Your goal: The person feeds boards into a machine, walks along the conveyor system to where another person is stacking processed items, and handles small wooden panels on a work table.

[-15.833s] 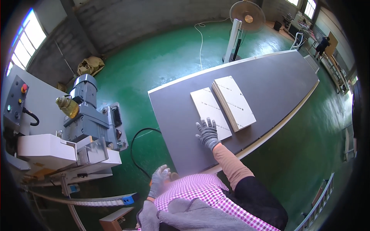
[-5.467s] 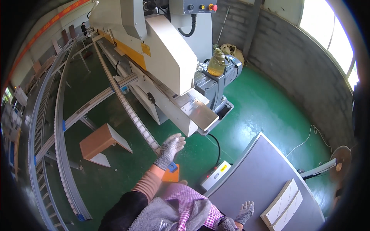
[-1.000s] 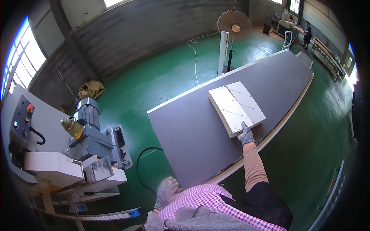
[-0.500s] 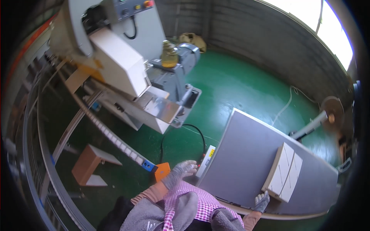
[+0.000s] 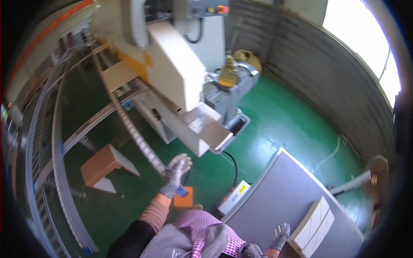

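Note:
My left hand [image 5: 175,174], in a grey work glove, reaches forward with its fingers stretched out and nothing in them. It is over the near end of a narrow roller rail [image 5: 144,146], beside that rail's blue end piece [image 5: 181,191] and an orange block [image 5: 184,198]. Whether it touches the rail I cannot tell. Also gloved, my right hand [image 5: 280,235] is held over the grey tabletop [image 5: 275,189], fingers apart and empty. Just right of it lie pale, thick boards [image 5: 316,228] with thin dark lines across their tops, side by side on the table.
A large pale machine [image 5: 176,64] with a metal chute [image 5: 211,131] stands ahead. A bottle of yellowish liquid [image 5: 229,74] rests on its motor. A brown-and-white angled panel [image 5: 103,165] and curved conveyor rails [image 5: 58,142] are at left. A white box [image 5: 234,198] with a cable sits beside the table.
My left hand has moved forward and left, from near the table to over the rail's end. My right hand has come away from the boards' edge. The view has turned left.

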The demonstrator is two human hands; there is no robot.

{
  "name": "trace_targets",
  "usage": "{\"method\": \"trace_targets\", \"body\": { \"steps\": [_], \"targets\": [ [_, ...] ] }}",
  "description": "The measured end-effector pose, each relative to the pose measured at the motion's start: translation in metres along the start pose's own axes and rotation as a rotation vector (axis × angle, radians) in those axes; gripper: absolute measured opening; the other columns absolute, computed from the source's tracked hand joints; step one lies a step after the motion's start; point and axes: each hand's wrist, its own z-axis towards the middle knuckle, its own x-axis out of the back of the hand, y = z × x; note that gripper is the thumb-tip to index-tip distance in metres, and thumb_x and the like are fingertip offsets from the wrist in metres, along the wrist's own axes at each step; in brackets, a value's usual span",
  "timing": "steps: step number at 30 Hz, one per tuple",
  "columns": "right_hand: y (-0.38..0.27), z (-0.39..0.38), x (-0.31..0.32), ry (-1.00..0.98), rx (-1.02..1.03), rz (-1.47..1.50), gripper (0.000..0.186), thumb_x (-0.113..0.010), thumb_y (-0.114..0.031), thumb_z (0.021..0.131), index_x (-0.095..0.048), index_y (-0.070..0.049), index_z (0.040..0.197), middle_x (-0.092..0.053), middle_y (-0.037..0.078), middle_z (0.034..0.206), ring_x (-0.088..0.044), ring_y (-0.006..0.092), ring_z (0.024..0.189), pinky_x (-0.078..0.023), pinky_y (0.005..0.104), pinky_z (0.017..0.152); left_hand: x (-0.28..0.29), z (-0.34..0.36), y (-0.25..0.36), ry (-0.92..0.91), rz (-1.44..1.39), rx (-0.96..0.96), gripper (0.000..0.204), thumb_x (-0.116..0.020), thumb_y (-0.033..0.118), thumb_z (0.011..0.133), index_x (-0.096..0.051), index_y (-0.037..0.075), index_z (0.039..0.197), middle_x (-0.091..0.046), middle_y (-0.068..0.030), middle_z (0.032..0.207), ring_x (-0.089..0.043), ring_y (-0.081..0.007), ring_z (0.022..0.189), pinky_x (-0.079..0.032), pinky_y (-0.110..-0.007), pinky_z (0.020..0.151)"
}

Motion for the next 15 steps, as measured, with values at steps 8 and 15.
{"method": "trace_targets", "body": {
  "steps": [8,15],
  "targets": [
    [-0.032,0.020,-0.075,0.099,0.678,-1.213,0.052,-0.066,-0.026,0.086,-0.054,-0.003,0.131,-0.059,0.024,0.125,-0.055,0.0385,0.118,-0.043,0.0432,0.103,0.039,0.017,-0.014,0.006,0.403,-0.234,0.047,-0.053,0.028,0.099,-0.048,-0.003,0.134,-0.059,-0.0213,0.123,-0.061,-0.0302,0.110,-0.048,-0.041,0.101],
    [-0.011,0.117,0.005,0.210,0.137,-0.957,0.070,-0.055,-0.045,0.094,-0.037,-0.001,0.145,-0.040,0.026,0.146,-0.037,0.0376,0.138,-0.030,0.0419,0.115,0.037,0.035,-0.043,-0.113,0.721,-0.309,0.028,-0.050,0.008,0.100,-0.058,-0.004,0.124,-0.064,-0.0134,0.115,-0.062,-0.0192,0.105,-0.049,-0.032,0.100]
  ]
}}
